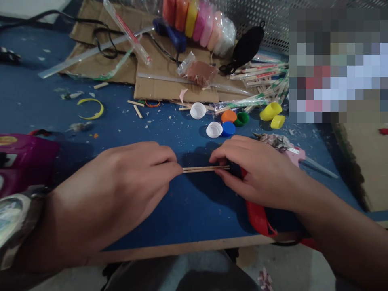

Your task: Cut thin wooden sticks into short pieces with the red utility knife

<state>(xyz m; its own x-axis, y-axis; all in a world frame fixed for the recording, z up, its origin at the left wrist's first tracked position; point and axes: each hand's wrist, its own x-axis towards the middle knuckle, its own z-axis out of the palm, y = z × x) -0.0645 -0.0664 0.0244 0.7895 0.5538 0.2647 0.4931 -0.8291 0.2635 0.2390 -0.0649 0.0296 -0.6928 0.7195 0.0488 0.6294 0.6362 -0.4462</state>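
Two thin wooden sticks (200,169) lie side by side, nearly horizontal, above the blue table. My left hand (136,178) is closed, pinching their left ends between thumb and fingers. At the right ends, my right hand (257,171) has its thumb below and its fingertips above the sticks, closed around them, with the tips poking out between. A red object (257,216) lies on the table under my right hand. Beyond my hands sit white caps (214,129), a blue cap (228,129) and an orange cap (228,116).
Cardboard pieces (176,87), wrapped sticks (263,85) and a pack of coloured clay (197,22) cover the back. A purple object (27,161) stands at the left. A pink glue gun (294,155) lies right, beside a wooden-edged blue table (188,218).
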